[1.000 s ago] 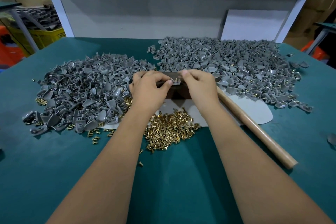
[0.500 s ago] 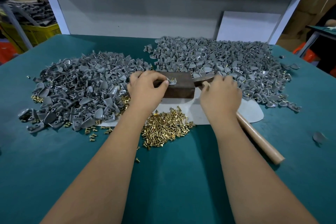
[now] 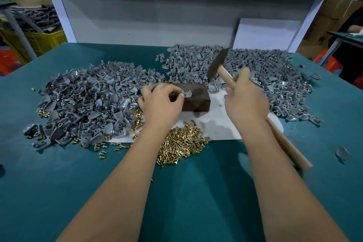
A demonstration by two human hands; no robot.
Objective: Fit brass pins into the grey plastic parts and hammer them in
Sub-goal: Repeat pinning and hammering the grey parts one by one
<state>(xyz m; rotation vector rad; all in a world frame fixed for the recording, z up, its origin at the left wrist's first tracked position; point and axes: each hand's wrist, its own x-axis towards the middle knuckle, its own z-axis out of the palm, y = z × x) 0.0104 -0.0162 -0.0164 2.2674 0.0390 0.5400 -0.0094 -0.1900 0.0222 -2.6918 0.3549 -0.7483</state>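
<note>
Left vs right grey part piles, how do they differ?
The left pile sits nearer the person; the right pile lies farther back toward the bench's rear panel. Loose brass pins are scattered along the left pile's near edge; few show by the right pile. The raised hammer overlaps the right pile in view, not the left pile. Both hold similar grey plastic parts on the green table.

Both bare forearms reaching forward, nearly parallel. Left hand (image 3: 161, 102) palm down, fingers curled, thumb and forefinger tips pinching at a small grey part (image 3: 186, 94). Right hand (image 3: 246, 98) raised a little, back toward the camera, fingers wrapped round a hammer (image 3: 225, 73) handle just below its head, wrist cocked upward.
</note>
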